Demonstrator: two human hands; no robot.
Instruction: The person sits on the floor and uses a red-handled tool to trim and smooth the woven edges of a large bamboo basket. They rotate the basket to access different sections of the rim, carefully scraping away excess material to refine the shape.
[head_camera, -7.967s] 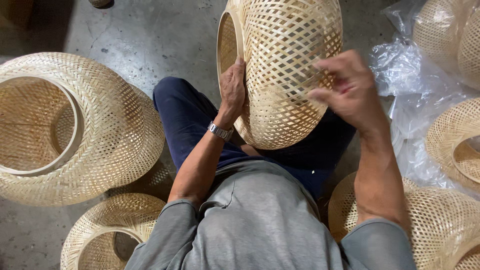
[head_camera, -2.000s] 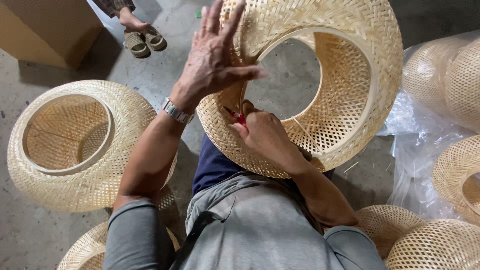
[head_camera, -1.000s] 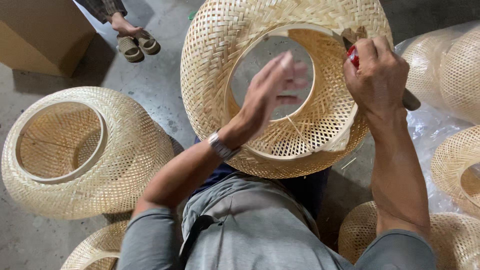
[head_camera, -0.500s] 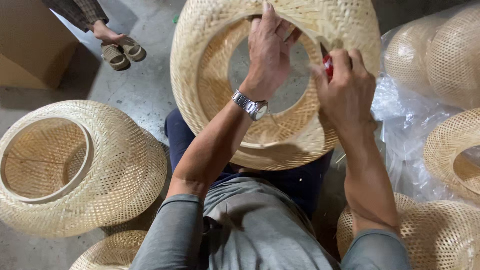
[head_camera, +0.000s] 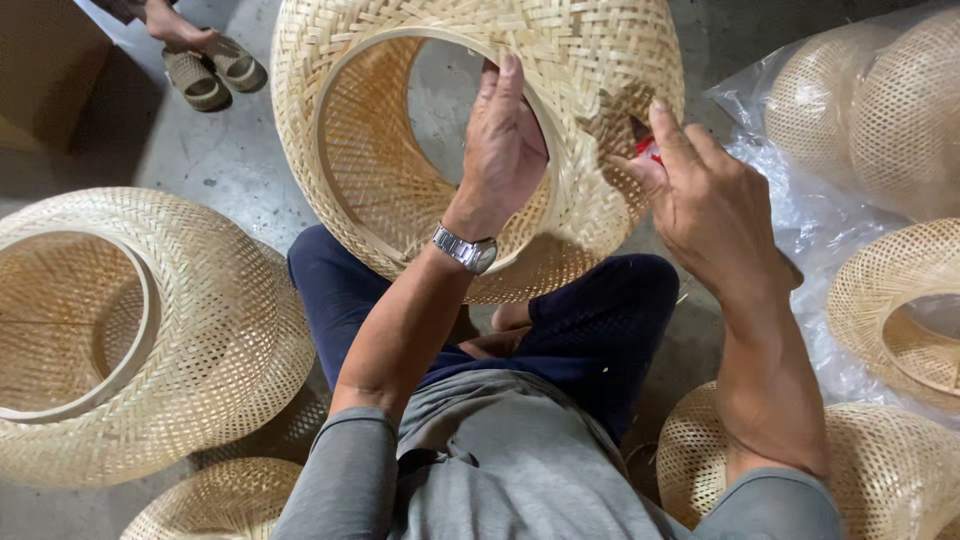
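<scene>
I hold a round woven bamboo shade above my knees, its open ring turned toward me. My left hand, with a metal watch on the wrist, reaches through the ring and grips the inner rim. My right hand presses against the shade's outer weave on the right and is closed on a small red-handled tool, which is mostly hidden by my fingers.
A large woven shade lies on the concrete floor at left, another below it. More shades lie at right and lower right, some on clear plastic. Another person's sandalled feet stand at top left.
The shade has turned and tilted, so its ring now faces left of centre. My left hand stays hooked in the rim. My right hand has shifted down the shade's right side with the tool.
</scene>
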